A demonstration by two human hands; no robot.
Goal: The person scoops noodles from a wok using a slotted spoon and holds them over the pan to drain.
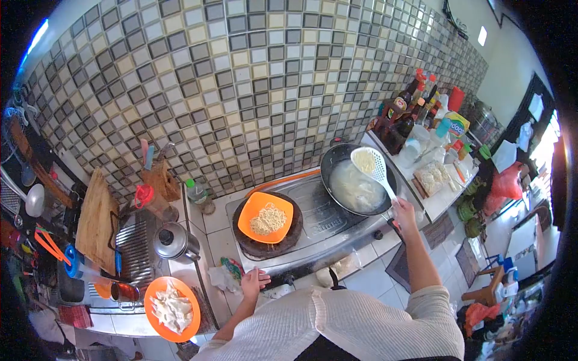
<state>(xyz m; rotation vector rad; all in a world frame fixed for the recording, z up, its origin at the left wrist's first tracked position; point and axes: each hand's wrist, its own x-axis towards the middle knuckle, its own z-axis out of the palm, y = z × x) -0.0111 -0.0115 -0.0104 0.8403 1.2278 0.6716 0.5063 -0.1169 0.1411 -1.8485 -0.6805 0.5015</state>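
Grips the white slotted skimmer (pixel 381 172) by its handle, with the right hand (pixel 405 215) clamped closed around it. Holds its head over the dark pan (pixel 329 163), above cloudy whitish liquid (pixel 354 189), with a small load of pale yellowish stuff (pixel 363 160) — probably noodles. Rests the left hand (pixel 256 281) by the front edge of the stove (pixel 316 240), with fingers loosely apart and around nothing visible; cannot tell whether touching that edge or just beside it.

Seems partway along. Has a heap of noodles (pixel 268 221) already in the orange bowl (pixel 249 212) over the left-hand burner (pixel 292 237). Has a further load lifted on the skimmer but not yet set down; cannot tell how much remains beneath the cloudy surface. Has white coated pieces (pixel 172 309) lying on an orange plate (pixel 194 316) to the left, apparently waiting.

Offers little to read: raised lettering (pixel 327 227) on the stove, too faint; big characters on a yellow packet (pixel 457 124), too blurred; labels on the dark bottles (pixel 399 104), too small. Shows coloured print on a crumpled plastic wrapper (pixel 231 266) near the left hand, equally illegible — so names no brand.
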